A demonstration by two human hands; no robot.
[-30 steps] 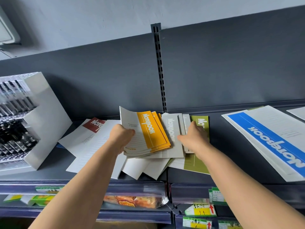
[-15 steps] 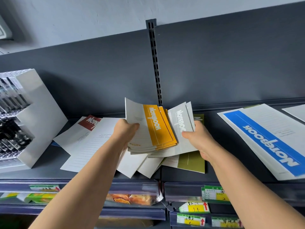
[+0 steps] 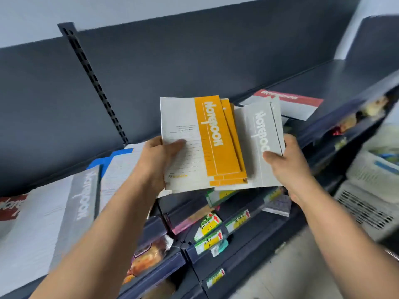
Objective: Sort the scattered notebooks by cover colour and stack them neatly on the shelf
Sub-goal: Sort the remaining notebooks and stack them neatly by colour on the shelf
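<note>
The orange notebooks (image 3: 218, 143) are in the air in front of the shelf (image 3: 336, 76), fanned slightly so that three orange edges show. Our left hand (image 3: 155, 162) grips them at their near left corner, with the thumb pressed flat on the top cover and the other fingers hidden behind the bundle. Just to the right, and tucked partly under them, is the grey notebook (image 3: 261, 134). Our right hand (image 3: 289, 169) pinches it, thumb on the cover and fingers (image 3: 288, 140) curled round its right edge.

Half a second ago the grey one was only just being lifted off the scattered heap, with a green cover lying under it. Now both bundles are clear of the shelf and the heap is out of sight. Our view has swung along the shelf: the blue notebook (image 3: 114, 157), earlier on our right, now lies at the left beside a large grey-banded notebook (image 3: 82, 190). A red-banded notebook (image 3: 287, 102) has appeared at the far right.

We judge that two colours are gathered and on their way to be set down. The dark stretch of shelf behind them looks like the likely spot, though they still need separating into two piles. Price labels (image 3: 210, 223) line the lower shelf edges beneath our hands.
</note>
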